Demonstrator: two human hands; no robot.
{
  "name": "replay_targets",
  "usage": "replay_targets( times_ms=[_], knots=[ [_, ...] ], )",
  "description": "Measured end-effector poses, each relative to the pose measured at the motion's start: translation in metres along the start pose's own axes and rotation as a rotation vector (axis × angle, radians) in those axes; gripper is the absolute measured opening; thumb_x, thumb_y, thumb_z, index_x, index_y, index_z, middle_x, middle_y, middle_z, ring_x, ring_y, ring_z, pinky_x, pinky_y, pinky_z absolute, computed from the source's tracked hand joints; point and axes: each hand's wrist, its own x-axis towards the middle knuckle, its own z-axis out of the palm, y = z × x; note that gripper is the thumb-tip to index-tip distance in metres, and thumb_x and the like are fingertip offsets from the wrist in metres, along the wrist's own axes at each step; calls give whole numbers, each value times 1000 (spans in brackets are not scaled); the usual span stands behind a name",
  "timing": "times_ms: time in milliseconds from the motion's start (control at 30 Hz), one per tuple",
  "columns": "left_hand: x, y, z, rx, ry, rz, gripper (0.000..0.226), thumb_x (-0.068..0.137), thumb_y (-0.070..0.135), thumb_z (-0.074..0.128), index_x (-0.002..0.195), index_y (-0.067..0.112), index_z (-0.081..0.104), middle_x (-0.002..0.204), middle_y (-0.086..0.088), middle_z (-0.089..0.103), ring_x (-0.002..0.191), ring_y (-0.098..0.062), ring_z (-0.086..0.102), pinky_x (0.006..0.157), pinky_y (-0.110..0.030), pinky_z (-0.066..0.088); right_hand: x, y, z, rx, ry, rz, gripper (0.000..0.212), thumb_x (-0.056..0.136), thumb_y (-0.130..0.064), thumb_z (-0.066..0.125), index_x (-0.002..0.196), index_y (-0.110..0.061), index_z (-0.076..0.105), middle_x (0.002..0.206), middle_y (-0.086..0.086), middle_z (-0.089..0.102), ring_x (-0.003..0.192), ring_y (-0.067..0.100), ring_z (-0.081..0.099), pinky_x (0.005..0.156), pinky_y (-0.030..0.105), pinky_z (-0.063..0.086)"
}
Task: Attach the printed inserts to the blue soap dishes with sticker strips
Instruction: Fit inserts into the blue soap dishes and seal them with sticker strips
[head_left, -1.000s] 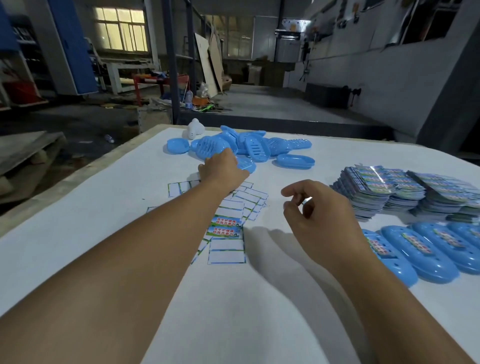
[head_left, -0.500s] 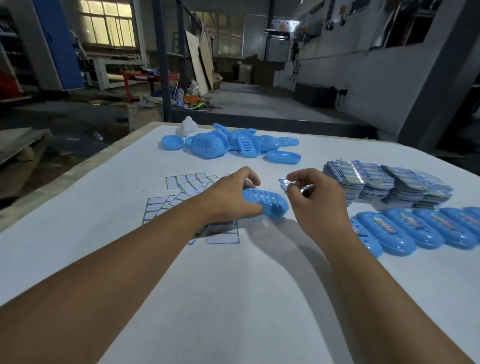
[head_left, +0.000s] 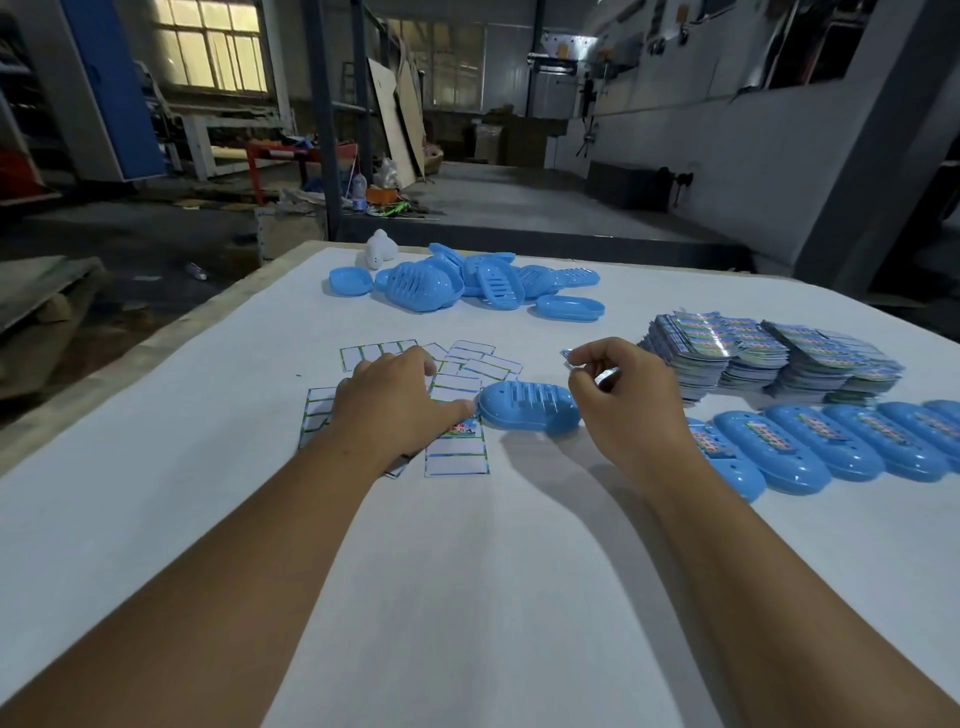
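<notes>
Head view: both hands over the white table (head_left: 467, 597), one blue soap dish (head_left: 527, 412) between them.

The left hand (head_left: 395, 408) lies palm-down on the sticker strips (head_left: 457, 457), fingertips touching the dish. The right hand (head_left: 626, 402) pinches a small printed insert (head_left: 570, 358). Right of it: insert stacks (head_left: 769, 358) and finished dishes (head_left: 831, 441). Beyond both hands: a pile of loose dishes (head_left: 467, 283).
</notes>
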Motion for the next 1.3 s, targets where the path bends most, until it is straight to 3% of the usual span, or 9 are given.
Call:
replay_targets(
  times_ms=[100,300,433,500,600,733,900,1033,1300],
  knots=[
    [0,2,-3,-44,-36,-27,71,67,71,75,123,33,53,123,5,64,113,-18,58,94,-42,51,-1,0,0,0,-5,-1,16,88,-17,61,90,-30,71,81,-11,69,61,8,55,65,25,43],
    [0,5,-8,-356,-72,-121,69,67,38,91,123,31,51,114,3,63,101,-18,64,92,-41,54,-1,-2,0,-10,-25,3,17,89,-17,61,92,-29,71,81,-13,66,60,8,55,63,25,44],
    [2,9,-9,-633,-41,-169,55,71,15,88,115,28,57,102,1,62,87,-21,70,76,-39,61,-2,-4,1,-16,-27,5,17,89,-16,62,93,-29,71,79,-15,65,58,7,55,63,24,44],
    [1,15,-11,-814,-29,-179,45,73,17,86,110,28,63,101,-2,67,82,-21,71,61,-33,61,-2,-5,1,-5,-31,17,16,88,-16,63,92,-29,72,75,-15,65,56,5,54,61,24,43],
    [-5,24,-11,-953,-33,-110,35,77,23,85,103,33,64,76,6,76,64,-6,71,51,-19,53,-4,-11,1,99,-72,44,10,88,-21,69,92,-30,72,70,-15,67,57,1,56,60,22,45],
    [-12,37,-9,-1208,-161,-53,29,80,13,82,104,19,66,83,-2,78,72,-13,74,61,-23,56,-9,-22,4,336,-234,106,21,87,-28,78,106,-24,69,75,-9,76,66,4,68,60,27,56],
    [-17,42,-5,-1187,-228,-10,7,85,17,77,90,12,75,85,-7,78,76,-18,74,69,-30,61,-8,-25,7,387,-239,107,17,93,-13,72,92,-29,65,68,-10,74,60,2,67,55,20,51],
    [-15,41,-7,-1112,-164,-30,16,94,19,65,84,14,76,73,3,77,61,0,69,47,-11,46,-3,-22,7,370,-191,132,27,98,-12,64,89,-37,61,65,-19,71,56,-5,63,51,13,47],
    [-15,36,-10,-973,-153,51,36,92,17,65,57,22,75,67,3,75,57,-1,64,54,-15,53,-3,-19,4,367,-172,157,25,96,-19,69,119,-26,61,68,-13,74,61,-7,65,49,10,44]
  ],
)
